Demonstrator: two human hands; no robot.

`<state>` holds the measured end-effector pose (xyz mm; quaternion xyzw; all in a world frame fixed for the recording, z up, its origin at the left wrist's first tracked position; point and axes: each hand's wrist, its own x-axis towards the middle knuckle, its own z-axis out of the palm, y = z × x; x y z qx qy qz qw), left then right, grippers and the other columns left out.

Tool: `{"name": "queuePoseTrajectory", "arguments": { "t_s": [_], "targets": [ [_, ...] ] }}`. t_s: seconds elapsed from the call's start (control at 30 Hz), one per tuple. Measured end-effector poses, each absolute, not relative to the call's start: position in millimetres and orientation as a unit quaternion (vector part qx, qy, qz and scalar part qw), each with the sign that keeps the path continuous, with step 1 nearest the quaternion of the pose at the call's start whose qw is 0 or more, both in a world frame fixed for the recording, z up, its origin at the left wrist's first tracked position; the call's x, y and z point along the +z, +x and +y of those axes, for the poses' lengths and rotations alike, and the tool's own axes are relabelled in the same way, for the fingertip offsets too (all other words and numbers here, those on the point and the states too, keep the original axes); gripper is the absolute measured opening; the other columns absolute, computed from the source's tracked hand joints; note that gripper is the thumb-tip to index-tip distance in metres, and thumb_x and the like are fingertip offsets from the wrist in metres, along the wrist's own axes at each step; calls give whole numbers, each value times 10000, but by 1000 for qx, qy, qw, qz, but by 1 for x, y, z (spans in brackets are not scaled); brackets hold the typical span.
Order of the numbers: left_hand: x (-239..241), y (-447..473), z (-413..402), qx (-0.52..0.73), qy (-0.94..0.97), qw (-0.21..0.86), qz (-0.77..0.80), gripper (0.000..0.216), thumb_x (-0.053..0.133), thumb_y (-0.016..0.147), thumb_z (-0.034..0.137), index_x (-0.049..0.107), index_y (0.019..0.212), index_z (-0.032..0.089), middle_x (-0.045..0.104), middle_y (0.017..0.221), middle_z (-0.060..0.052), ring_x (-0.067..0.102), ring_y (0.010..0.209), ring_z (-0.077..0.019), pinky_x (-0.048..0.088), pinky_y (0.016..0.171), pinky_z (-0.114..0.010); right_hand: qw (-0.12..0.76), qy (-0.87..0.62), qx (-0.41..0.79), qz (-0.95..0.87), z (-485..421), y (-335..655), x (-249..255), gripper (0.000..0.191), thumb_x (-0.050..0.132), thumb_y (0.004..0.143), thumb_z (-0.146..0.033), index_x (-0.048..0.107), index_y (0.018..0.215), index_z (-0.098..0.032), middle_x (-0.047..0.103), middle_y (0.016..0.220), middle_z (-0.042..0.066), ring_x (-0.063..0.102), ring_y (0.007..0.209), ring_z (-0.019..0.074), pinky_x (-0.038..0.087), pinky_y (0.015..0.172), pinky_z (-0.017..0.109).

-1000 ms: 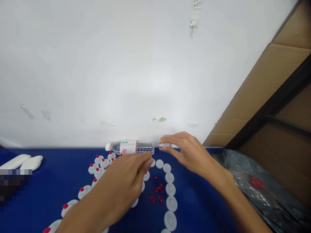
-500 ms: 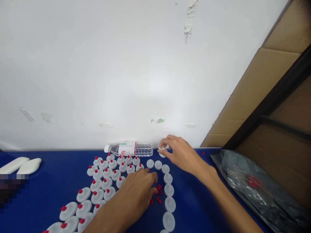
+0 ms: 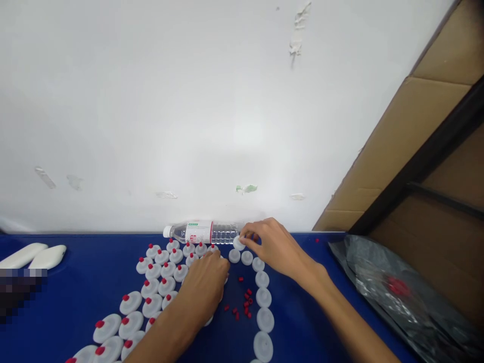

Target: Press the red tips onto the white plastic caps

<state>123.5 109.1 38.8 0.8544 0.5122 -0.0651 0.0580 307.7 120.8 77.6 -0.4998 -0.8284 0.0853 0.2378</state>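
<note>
My right hand (image 3: 278, 247) pinches a white round plastic disc (image 3: 238, 243) between thumb and fingers, tilted beside the end of a lying bottle. My left hand (image 3: 207, 282) is curled low over white discs with red caps (image 3: 152, 271); whatever its fingertips hold is hidden behind the knuckles. Those capped discs are packed in rows to its left, some covered by the hand and forearm. Between the hands lie several loose red caps (image 3: 246, 304). Bare white discs (image 3: 263, 297) form a curved line below my right hand.
Along the wall lies a clear water bottle (image 3: 198, 232). Two smooth white objects (image 3: 48, 257) rest at the left. On the right are a dark plastic bag (image 3: 397, 287) and cardboard (image 3: 381, 151). One red cap (image 3: 316, 240) sits apart on the blue table (image 3: 298, 317).
My right hand has moved left with the white disc, toward the bottle's end. My left hand has drawn left and back, away from the loose red caps, uncovering more of them.
</note>
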Motion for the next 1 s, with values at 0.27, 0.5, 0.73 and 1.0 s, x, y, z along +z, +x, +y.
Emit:
{"name": "queuePoseTrajectory", "arguments": {
  "t_s": [0.27, 0.5, 0.73, 1.0],
  "targets": [
    [48, 98, 114, -98, 825, 45, 555, 236, 483, 808, 41, 664, 901, 159, 698, 893, -129, 688, 906, -332, 507, 692, -391, 233, -444, 53, -864, 120, 286, 56, 123, 614, 943, -251, 737, 950, -243, 737, 795, -10, 653, 756, 153, 427, 798, 290],
    [55, 96, 108, -65, 845, 46, 529, 395, 453, 837, 32, 574, 1181, 184, 703, 1019, -107, 688, 924, -311, 527, 730, -404, 253, -450, 29, -856, 120, 282, 51, 120, 598, 951, -227, 717, 946, -244, 744, 817, -18, 672, 783, 152, 414, 878, 324],
    [62, 110, 105, -100, 848, 61, 517, 530, 449, 782, -29, 534, 1262, 181, 696, 1018, -127, 695, 912, -333, 553, 722, -442, 281, -508, 4, -815, 121, 284, 56, 120, 586, 953, -243, 702, 926, -235, 745, 838, -9, 683, 819, 169, 411, 903, 347],
    [57, 101, 107, -68, 847, 33, 526, 295, 405, 852, 26, 653, 947, 156, 687, 896, -136, 694, 858, -300, 535, 702, -400, 258, -500, 23, -827, 121, 284, 56, 170, 542, 978, -264, 700, 929, -229, 741, 820, 10, 672, 823, 184, 399, 927, 371]
  ]
}}
